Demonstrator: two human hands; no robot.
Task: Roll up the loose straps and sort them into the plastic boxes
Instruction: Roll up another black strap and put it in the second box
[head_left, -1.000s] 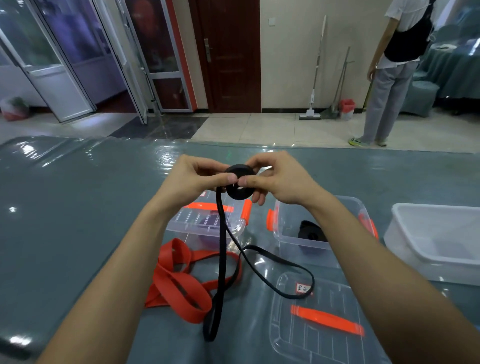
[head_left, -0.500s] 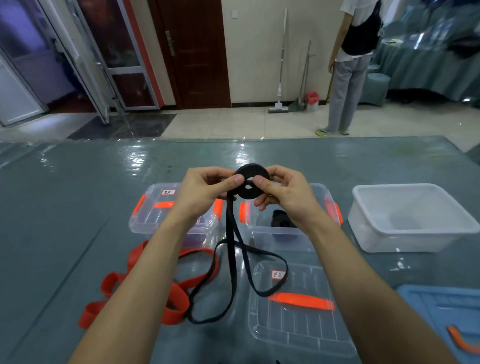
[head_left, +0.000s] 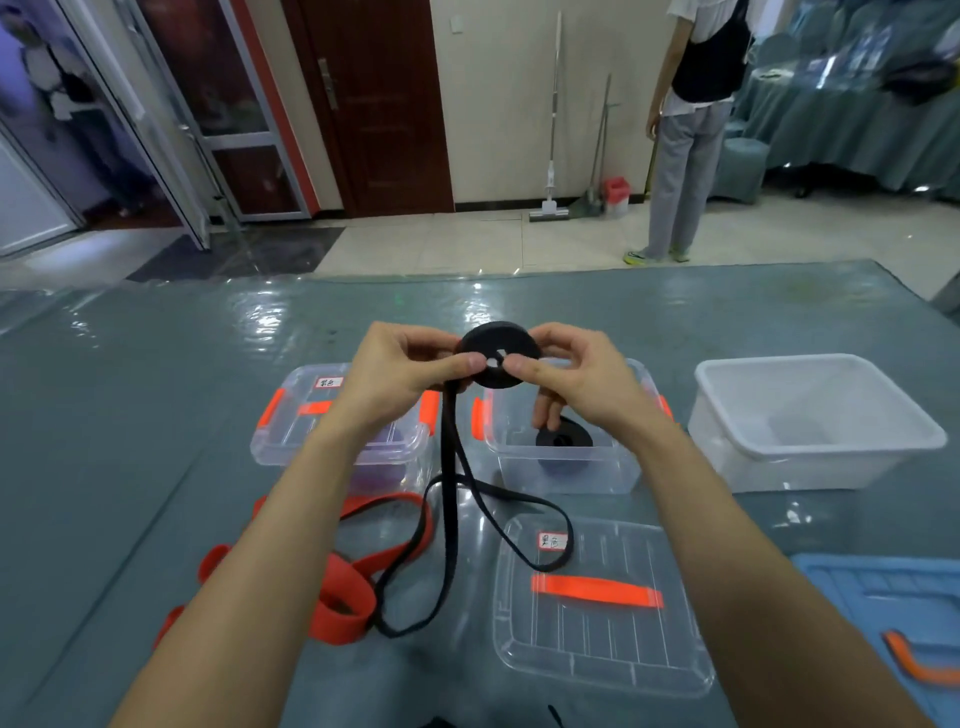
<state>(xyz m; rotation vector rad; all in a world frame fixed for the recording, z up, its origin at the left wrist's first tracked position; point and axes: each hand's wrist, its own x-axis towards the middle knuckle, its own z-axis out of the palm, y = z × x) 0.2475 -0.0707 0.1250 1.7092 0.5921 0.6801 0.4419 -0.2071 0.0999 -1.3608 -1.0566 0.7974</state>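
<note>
The black strap is half rolled into a coil held up above the boxes, its tail hanging to the tabletop. Left hand and right hand both pinch the coil. Open box behind holds another black roll; red strap lies loose on the left.

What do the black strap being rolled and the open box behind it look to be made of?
Black strap: seemingly flat woven webbing, matte; it drapes limply and coils tightly between both hands. Open box: clear, glossy hard plastic; a rolled black strap shows through its wall, and orange latches sit at its sides.
</note>
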